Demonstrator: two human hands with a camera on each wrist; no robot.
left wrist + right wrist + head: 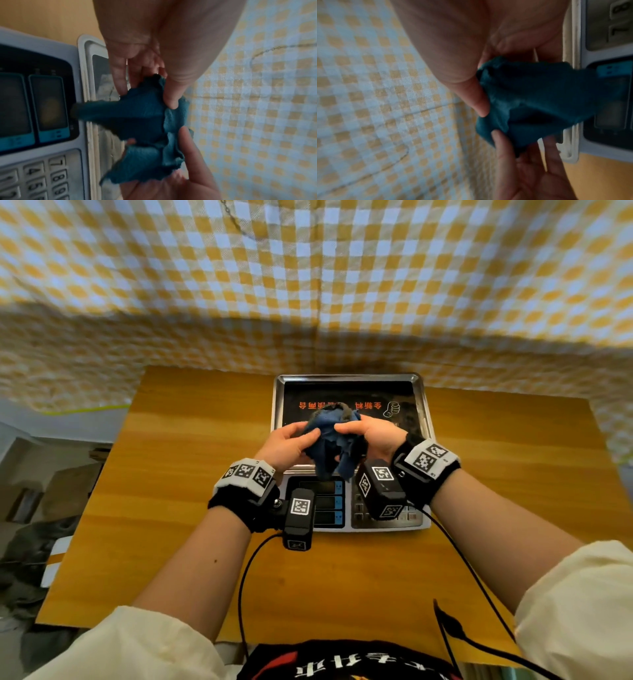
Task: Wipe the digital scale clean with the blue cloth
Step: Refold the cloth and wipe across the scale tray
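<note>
A wooden bench (191, 474) fills the middle of the scene. A yellow-and-white checked cloth (308, 285) hangs behind its far edge, spreading left and right. Cardboard boxes (61, 484) and dark clutter (30, 559) lie off the bench's left side.

Place: looks like a makeshift recording corner in a home or small shop back room; cannot tell which.
Backdrop: a yellow-and-white checked cloth (308, 285) hangs behind the worktop like a curtain, creased, with seams showing.
Worktop: a plain wooden board (191, 460), bare grain.
Scale: a price-computing scale (416, 392) with steel pan, three displays and a number keypad, the kind used at market stalls.
Left edge: cardboard boxes (65, 487) and dark bundles on the floor, blurred, suggesting storage.
</note>
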